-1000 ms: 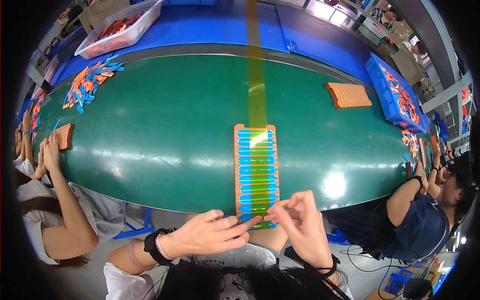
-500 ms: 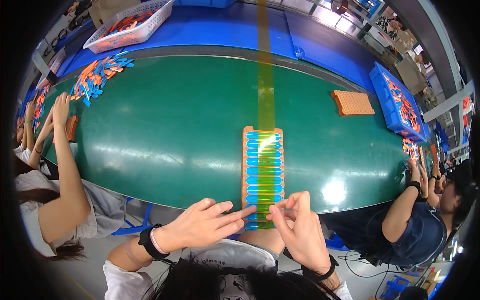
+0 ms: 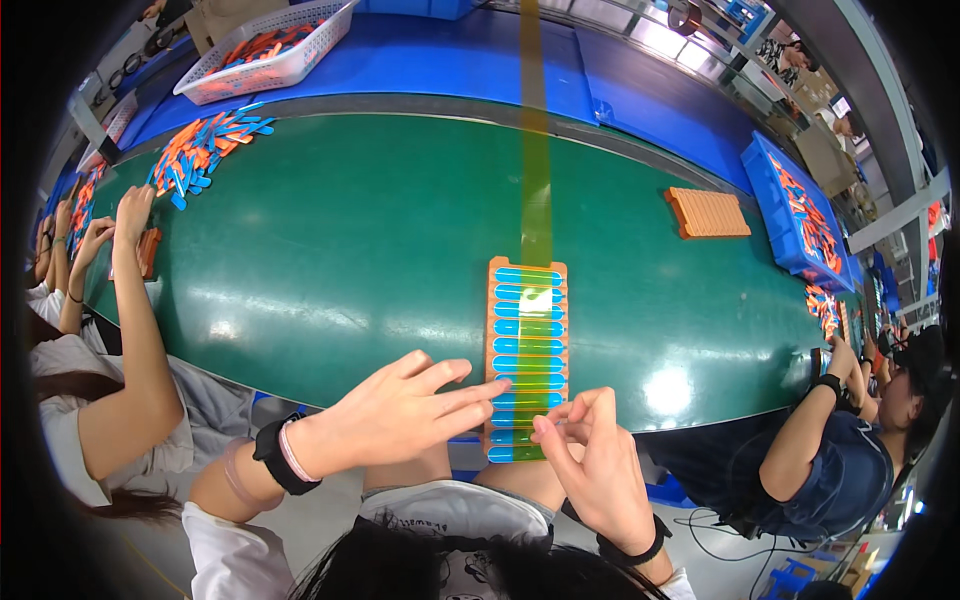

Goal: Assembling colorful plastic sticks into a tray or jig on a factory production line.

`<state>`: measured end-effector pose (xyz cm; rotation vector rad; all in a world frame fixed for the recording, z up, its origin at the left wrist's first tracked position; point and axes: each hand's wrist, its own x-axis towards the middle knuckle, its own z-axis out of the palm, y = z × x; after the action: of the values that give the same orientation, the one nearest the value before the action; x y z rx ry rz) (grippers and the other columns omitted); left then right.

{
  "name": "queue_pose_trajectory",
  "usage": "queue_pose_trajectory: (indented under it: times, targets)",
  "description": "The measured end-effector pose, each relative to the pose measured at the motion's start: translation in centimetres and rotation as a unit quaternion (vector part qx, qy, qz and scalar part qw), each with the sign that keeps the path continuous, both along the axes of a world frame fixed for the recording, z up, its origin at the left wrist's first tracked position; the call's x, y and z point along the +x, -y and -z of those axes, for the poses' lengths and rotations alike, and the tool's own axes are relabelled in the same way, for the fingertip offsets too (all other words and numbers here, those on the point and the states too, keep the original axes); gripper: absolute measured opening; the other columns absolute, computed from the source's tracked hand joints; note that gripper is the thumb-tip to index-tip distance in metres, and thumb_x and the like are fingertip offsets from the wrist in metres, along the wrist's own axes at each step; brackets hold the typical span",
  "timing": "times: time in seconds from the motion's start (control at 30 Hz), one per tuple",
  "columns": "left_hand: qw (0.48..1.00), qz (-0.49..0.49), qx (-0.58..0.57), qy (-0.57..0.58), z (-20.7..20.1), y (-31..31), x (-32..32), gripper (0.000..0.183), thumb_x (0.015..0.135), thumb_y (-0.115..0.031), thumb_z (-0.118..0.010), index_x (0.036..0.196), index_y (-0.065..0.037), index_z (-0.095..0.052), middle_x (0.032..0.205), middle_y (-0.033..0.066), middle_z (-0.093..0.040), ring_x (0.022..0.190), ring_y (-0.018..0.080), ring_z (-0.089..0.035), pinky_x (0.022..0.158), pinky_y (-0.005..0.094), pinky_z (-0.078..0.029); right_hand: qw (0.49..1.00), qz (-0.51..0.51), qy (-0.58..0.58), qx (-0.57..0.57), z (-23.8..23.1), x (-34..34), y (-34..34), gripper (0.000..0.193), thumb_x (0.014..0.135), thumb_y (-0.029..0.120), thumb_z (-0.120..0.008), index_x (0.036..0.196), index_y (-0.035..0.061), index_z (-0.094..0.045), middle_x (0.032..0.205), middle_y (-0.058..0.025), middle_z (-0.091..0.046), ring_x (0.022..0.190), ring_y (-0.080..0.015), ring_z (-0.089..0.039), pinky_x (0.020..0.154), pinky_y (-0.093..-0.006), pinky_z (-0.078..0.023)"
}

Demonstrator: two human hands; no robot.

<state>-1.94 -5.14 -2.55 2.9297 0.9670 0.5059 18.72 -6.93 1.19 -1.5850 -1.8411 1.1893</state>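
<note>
An orange slotted tray (image 3: 493, 345) lies at the table's near edge, its slots holding a column of blue flat strips (image 3: 507, 328) with rounded ends. Lengthwise over them runs a see-through yellow tape (image 3: 537, 205), which stretches away past the far side of the table. My left hand (image 3: 410, 408) is open, palm down, with its index fingertip on a blue strip beside the tape's left edge. At the tape's right edge, near the tray's close end, the thumb and fingers of my right hand (image 3: 597, 465) are pinched together. What they hold, if anything, is hidden.
Another orange tray (image 3: 712, 213) sits to the right, beside a blue bin (image 3: 790, 235) of strips. Loose orange and blue strips (image 3: 200, 150) are heaped at far left, below a white basket (image 3: 285, 75). Co-workers (image 3: 845, 430) sit on both sides.
My left index finger has slid away from me, up along the tape over the strips. The right hand stays pinched in nearly the same place. Co-workers' hands on both sides have shifted.
</note>
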Motion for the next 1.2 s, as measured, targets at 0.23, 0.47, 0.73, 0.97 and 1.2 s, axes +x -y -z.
queue_pose_trajectory:
  times: [0.23, 0.47, 0.73, 0.97, 1.2]
  targets:
    - [0.998, 0.033, -0.027, -0.041, -1.3, -1.1, -0.6, 0.017, 0.075, -0.015, -0.051, 0.091, -0.01, -0.052, 0.112, -0.0002, -0.051, 0.092, 0.0165, -0.045, 0.069, 0.0272, -0.036, 1.0, -0.01, 0.021, 0.009, 0.2, 0.0, -0.3, 0.026, 0.082, 0.01, -0.054, 0.084, 0.0006, -0.03, 0.073, -0.0155, -0.058, 0.066, -0.0225, -0.062, 0.054, -0.0286, -0.045]
    - [0.875, -0.178, -0.204, 0.4, -1.7, -10.4, 1.5, 0.033, 0.076, -0.02, -0.06, 0.1, -0.002, -0.048, 0.1, 0.0107, -0.051, 0.094, 0.0219, -0.048, 0.08, 0.0344, -0.039, 0.999, -0.015, 0.026, -0.021, -0.7, -0.6, -0.7, 0.029, 0.082, 0.016, -0.056, 0.086, -0.0005, -0.032, 0.077, -0.0152, -0.057, 0.066, -0.0242, -0.061, 0.054, -0.0304, -0.045]
    - [0.604, -0.131, -0.563, 0.549, 0.8, -17.8, 3.4, 0.034, 0.084, -0.022, -0.053, 0.1, 0.008, -0.05, 0.102, 0.017, -0.056, 0.091, 0.0156, -0.055, 0.079, 0.0259, -0.044, 0.998, -0.054, 0.038, -0.023, -1.2, -1.0, -1.5, 0.03, 0.082, 0.021, -0.054, 0.087, -0.0001, -0.033, 0.079, -0.0186, -0.051, 0.062, -0.0303, -0.059, 0.05, -0.0387, -0.045]
    - [0.749, -0.195, -0.385, 0.503, 0.4, -16.1, 4.7, 0.024, 0.085, -0.015, -0.048, 0.089, 0.007, -0.057, 0.084, 0.0087, -0.064, 0.077, 0.0092, -0.056, 0.071, 0.0229, -0.044, 0.985, -0.095, 0.125, 0.078, -1.0, -2.3, -4.8, 0.03, 0.081, 0.019, -0.053, 0.087, -0.0032, -0.033, 0.08, -0.0213, -0.046, 0.061, -0.0399, -0.051, 0.052, -0.0451, -0.044]
    - [0.765, -0.231, -0.349, 0.489, 0.5, -15.0, 4.4, 0.022, 0.084, -0.013, -0.049, 0.083, 0.006, -0.059, 0.075, 0.0063, -0.064, 0.066, 0.0044, -0.052, 0.061, 0.0227, -0.043, 0.976, -0.083, 0.161, 0.121, -0.7, -4.5, -11.3, 0.029, 0.08, 0.016, -0.046, 0.091, -0.0075, -0.034, 0.088, -0.0294, -0.047, 0.074, -0.045, -0.052, 0.064, -0.0472, -0.045]
